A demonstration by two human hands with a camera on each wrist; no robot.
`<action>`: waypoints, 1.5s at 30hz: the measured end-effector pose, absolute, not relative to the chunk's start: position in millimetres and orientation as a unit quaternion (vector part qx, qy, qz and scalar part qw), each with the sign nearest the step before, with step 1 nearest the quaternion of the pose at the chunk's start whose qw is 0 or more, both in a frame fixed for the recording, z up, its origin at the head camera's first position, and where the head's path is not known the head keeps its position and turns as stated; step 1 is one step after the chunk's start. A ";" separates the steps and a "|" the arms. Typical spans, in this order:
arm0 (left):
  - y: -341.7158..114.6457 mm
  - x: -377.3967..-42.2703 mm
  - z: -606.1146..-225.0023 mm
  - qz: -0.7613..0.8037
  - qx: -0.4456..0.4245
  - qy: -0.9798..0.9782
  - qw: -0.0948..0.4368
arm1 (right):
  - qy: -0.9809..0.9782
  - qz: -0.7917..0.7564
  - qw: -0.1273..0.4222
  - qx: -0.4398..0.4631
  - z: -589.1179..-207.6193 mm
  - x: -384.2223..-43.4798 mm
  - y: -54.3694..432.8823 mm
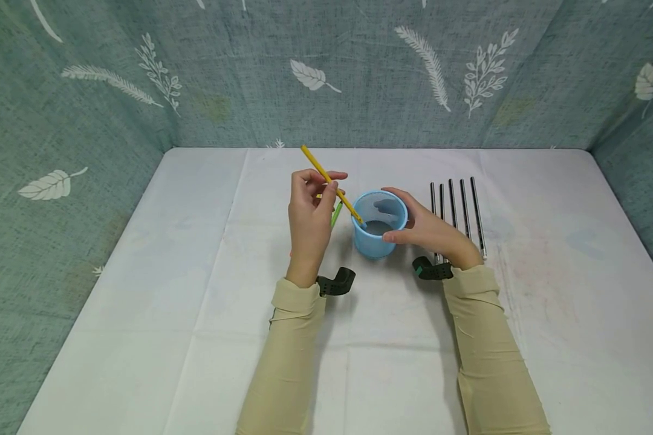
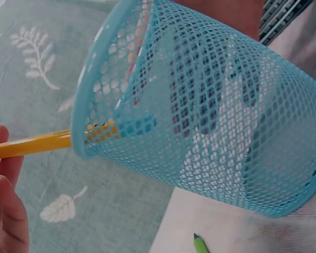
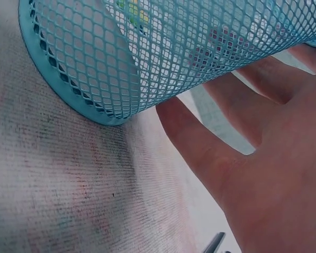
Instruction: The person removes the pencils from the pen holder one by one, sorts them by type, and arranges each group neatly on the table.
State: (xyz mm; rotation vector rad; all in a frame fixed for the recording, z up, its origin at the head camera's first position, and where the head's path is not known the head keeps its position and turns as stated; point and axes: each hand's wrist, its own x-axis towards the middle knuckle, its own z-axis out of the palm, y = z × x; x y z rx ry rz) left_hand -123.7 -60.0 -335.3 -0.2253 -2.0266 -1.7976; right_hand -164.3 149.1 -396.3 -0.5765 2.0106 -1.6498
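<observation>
Between thumb and fingers, my left hand pinches a yellow pencil that slants down to the right. Its lower end, bluish at the tip, is inside the rim of a light-blue mesh pen cup. In the left wrist view the pencil crosses the rim, and its end shows through the mesh. My right hand grips the cup from the right, thumb at the near side and fingers around the far side. A green pencil lies beside the left hand, partly hidden by it.
Several thin metal sticks lie side by side to the right of the cup, partly behind the right hand and wrist. A white cloth covers the table. Green leaf-patterned fabric rises behind it and along both sides.
</observation>
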 end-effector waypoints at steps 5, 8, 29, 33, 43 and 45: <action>-62.6 -123.7 -333.5 -0.671 -0.084 -0.701 0.225 | 0.731 -0.603 0.246 -0.205 -396.3 -164.0 149.4; -63.8 -123.8 -332.6 -0.685 -0.088 -0.687 0.227 | 0.727 -0.606 0.251 -0.204 -395.7 -163.7 149.6; -84.7 -128.2 -338.5 -0.678 -0.045 -0.687 0.257 | 0.710 -0.616 0.260 -0.219 -373.3 -152.2 147.8; -90.1 -129.8 -340.8 -0.669 -0.026 -0.701 0.244 | 0.709 -0.617 0.260 -0.221 -373.5 -152.4 147.9; -105.9 -132.3 -346.3 -0.660 0.007 -0.711 0.242 | 0.709 -0.619 0.256 -0.222 -373.5 -152.7 147.0; -108.0 -132.7 -347.6 -0.655 0.016 -0.714 0.247 | 0.709 -0.619 0.256 -0.221 -373.3 -152.7 146.5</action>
